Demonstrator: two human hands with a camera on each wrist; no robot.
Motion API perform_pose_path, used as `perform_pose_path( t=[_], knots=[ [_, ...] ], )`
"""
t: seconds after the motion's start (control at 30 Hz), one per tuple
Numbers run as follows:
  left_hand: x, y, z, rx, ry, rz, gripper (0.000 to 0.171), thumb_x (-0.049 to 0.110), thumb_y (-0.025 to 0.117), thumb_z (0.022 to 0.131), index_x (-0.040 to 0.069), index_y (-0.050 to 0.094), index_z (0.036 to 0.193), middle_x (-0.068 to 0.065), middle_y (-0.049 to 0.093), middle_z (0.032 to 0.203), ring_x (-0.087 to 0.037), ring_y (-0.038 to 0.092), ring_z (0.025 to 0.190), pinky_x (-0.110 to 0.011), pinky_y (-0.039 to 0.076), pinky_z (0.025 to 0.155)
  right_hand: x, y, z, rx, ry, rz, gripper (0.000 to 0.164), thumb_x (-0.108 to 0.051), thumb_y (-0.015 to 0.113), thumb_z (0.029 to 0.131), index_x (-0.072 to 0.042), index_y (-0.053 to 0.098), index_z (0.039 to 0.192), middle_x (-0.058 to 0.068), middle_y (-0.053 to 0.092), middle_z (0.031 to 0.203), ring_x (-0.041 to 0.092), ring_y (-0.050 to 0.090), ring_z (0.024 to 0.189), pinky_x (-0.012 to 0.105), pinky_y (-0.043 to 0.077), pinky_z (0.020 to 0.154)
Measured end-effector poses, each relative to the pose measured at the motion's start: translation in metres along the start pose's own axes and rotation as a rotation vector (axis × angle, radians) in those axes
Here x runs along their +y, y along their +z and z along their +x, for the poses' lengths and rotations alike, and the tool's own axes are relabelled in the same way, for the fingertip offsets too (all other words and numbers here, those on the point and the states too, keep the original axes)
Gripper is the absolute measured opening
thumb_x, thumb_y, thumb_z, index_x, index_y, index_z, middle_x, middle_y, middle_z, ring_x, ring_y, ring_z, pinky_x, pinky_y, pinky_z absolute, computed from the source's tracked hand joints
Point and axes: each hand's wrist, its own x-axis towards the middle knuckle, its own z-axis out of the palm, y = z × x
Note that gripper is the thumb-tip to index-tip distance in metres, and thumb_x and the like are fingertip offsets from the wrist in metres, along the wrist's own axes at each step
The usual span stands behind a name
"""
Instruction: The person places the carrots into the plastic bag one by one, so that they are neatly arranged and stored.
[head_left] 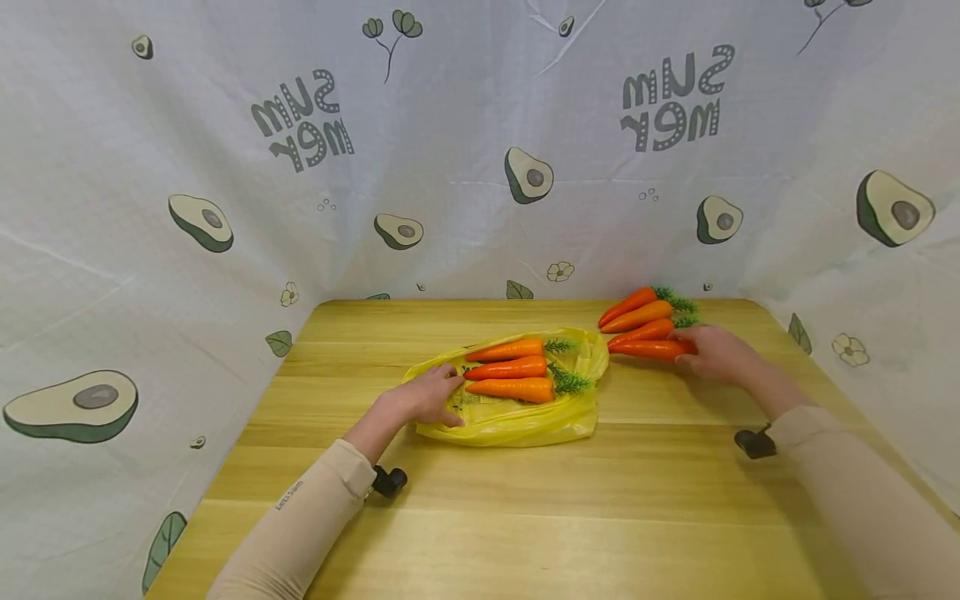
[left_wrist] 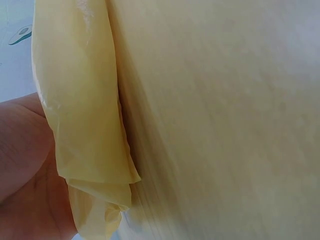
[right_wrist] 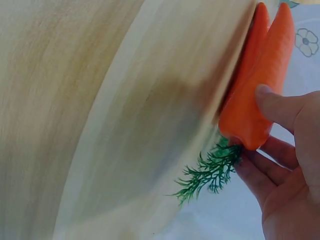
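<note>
I judge this part-done: three carrots (head_left: pixel 513 368) lie on the yellow bag (head_left: pixel 517 432), four others (head_left: pixel 637 317) remain beside it, my right grip (head_left: pixel 714 353) pinching the nearest one (head_left: pixel 647 349), my left grip (head_left: pixel 426 396) at the bag, hold unclear.

The right hand (right_wrist: pixel 292 190) grips an orange carrot (right_wrist: pixel 245 112) — a second carrot (right_wrist: pixel 255 40) and green leaves (right_wrist: pixel 229 156) beside it.

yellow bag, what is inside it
Three carrots lie side by side within the edges of the yellow bag. The surface directly beneath them, and anything deeper in its folds, is covered.
</note>
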Motion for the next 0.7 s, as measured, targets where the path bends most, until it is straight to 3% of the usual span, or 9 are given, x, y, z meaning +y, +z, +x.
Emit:
perform_pose_path(
  t=[0.7],
  knots=[
    [0.000,0.002,0.002,-0.002,-0.008,0.000,0.081,0.048,0.073,0.091,0.009,0.041,0.154,-0.012,0.035,0.157,-0.032,0.034,0.147,-0.047,0.034,0.119,-0.025,-0.020,-0.006,0.069,-0.023,-0.002,0.048,-0.015,0.075,0.090,0.010,0.061,0.128,0.036,0.063,0.119,0.052,0.060,0.107,0.067,0.046,0.095]
  ],
)
